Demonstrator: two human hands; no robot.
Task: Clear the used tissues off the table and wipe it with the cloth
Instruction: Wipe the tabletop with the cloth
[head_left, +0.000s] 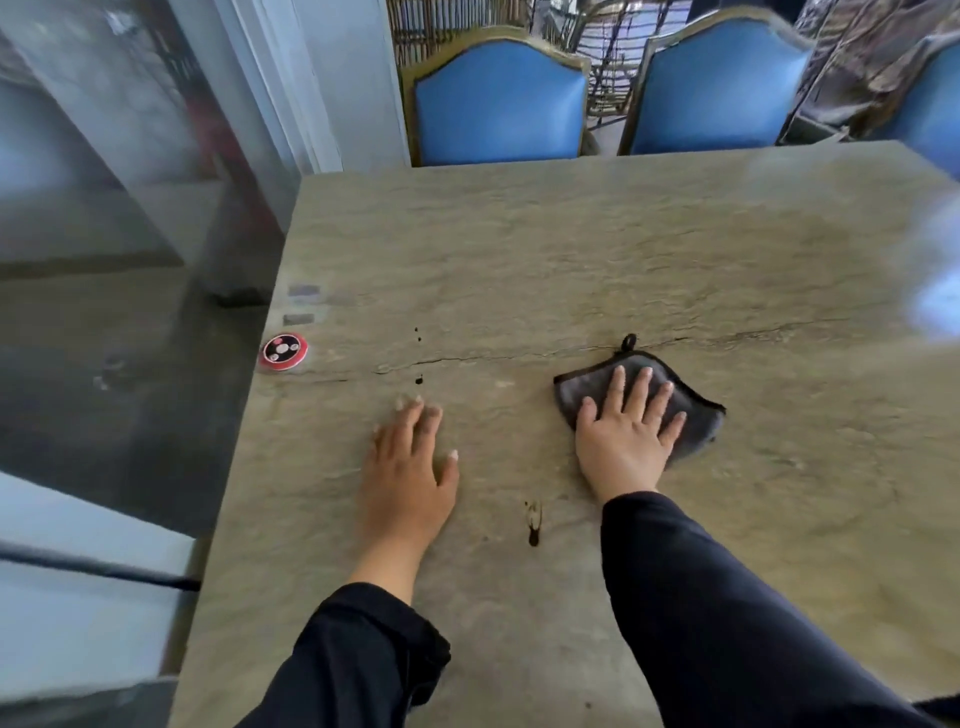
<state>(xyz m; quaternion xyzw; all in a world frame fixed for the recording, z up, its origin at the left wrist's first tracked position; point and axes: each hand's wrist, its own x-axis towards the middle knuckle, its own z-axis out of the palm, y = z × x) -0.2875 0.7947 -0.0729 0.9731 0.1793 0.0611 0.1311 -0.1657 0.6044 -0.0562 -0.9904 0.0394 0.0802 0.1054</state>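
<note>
A grey cloth (691, 415) with a black loop lies flat on the stone-patterned table (571, 249), right of centre. My right hand (626, 431) presses down on the cloth with its fingers spread. My left hand (410, 467) rests flat on the bare tabletop to the left of it, fingers apart and holding nothing. Both arms wear dark sleeves. No tissues show anywhere on the table.
A round red and black call button (283, 351) sits at the table's left edge. Small dark marks (533, 522) dot the surface between my hands. Two blue chairs (498, 104) (717, 88) stand at the far side. A glass partition (130, 156) runs along the left.
</note>
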